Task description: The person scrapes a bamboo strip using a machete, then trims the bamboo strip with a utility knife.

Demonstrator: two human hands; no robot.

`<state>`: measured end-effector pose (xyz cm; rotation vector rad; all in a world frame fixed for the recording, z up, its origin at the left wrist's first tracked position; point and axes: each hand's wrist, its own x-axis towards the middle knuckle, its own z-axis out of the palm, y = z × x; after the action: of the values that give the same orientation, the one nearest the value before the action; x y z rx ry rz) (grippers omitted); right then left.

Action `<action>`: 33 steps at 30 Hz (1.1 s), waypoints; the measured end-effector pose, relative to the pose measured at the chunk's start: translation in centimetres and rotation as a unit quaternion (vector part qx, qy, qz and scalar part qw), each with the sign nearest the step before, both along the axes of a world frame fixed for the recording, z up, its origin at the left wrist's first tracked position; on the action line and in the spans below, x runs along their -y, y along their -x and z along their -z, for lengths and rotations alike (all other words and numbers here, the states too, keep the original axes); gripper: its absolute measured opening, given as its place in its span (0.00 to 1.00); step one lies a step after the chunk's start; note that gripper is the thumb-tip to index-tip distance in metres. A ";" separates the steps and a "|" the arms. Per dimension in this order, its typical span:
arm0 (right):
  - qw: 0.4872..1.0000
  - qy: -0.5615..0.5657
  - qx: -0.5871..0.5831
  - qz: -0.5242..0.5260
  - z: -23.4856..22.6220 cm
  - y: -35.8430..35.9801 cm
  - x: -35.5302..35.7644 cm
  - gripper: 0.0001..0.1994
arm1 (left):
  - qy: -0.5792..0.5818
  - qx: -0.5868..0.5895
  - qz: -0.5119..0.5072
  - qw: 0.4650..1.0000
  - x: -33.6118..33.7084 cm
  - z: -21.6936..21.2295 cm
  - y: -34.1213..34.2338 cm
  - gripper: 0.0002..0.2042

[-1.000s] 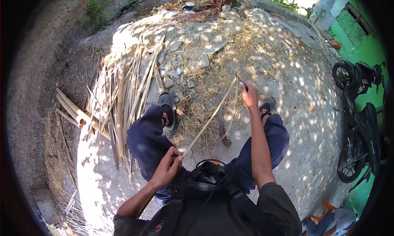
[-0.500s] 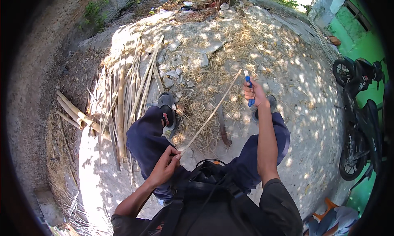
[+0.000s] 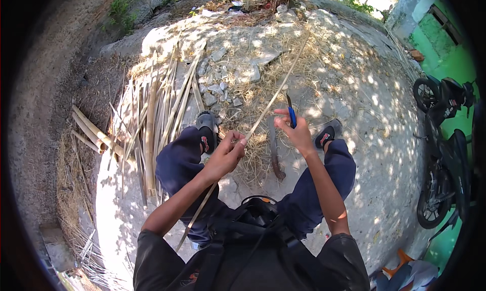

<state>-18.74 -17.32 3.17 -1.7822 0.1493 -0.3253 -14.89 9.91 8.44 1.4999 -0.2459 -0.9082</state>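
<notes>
A long, thin bamboo strip [image 3: 275, 97] runs slantwise from the straw-covered ground ahead, through my left hand [image 3: 227, 155] and past my left thigh. The fingers of that hand are closed round it near its middle. My right hand [image 3: 295, 132] grips a knife [image 3: 292, 117] with a blue handle, its dark blade pointing up and away from me. A finger or two of this hand reach out toward the strip, with a small gap left between. Below, on the ground between my feet, lies a dark long-bladed tool [image 3: 275, 154] with a brown handle.
Split bamboo strips [image 3: 167, 104] lie heaped to the left, with thicker bamboo poles [image 3: 93, 129] beside them. Curly shavings [image 3: 253, 164] and broken stones [image 3: 217, 91] cover the ground ahead. Motorcycles [image 3: 435, 179] stand at the right by a green wall [image 3: 430, 43].
The strip now reaches farther ahead and also back past my left hand, which has moved forward and right. My right hand has come nearer, its knife turned and fingers loosened.
</notes>
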 end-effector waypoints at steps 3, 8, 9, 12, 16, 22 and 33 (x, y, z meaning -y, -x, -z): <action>0.947 -0.298 -0.120 -0.019 -1.4 0.7 -0.1 0.18 | 0.005 0.083 0.020 0.996 2.4 1.8 -0.5 0.10; 0.932 -0.357 -0.064 -0.012 2.5 0.8 1.2 0.17 | 0.019 0.112 0.066 0.991 4.7 4.6 -0.4 0.10; 0.939 -0.339 -0.054 0.003 2.6 0.6 1.0 0.16 | 0.010 0.093 0.083 0.992 4.8 4.7 -0.4 0.10; 0.938 -0.339 -0.074 0.006 3.1 0.5 1.1 0.15 | 0.036 0.081 0.073 0.993 5.2 5.0 -0.5 0.12; 0.945 -0.317 -0.083 0.002 2.6 0.7 0.7 0.14 | 0.050 0.004 0.073 0.996 5.7 4.9 -2.1 0.18; 0.947 -0.306 -0.094 0.001 2.3 1.0 0.5 0.17 | 0.087 -0.058 0.091 0.990 6.1 5.1 -2.7 0.15; 0.943 -0.315 -0.103 -0.026 2.6 1.1 0.5 0.18 | 0.050 -0.045 0.045 0.997 6.7 6.1 -1.4 0.17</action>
<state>-19.83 -17.84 0.53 -1.1756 0.3174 -0.0366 -13.50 3.18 2.39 1.3616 -0.2904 -1.0174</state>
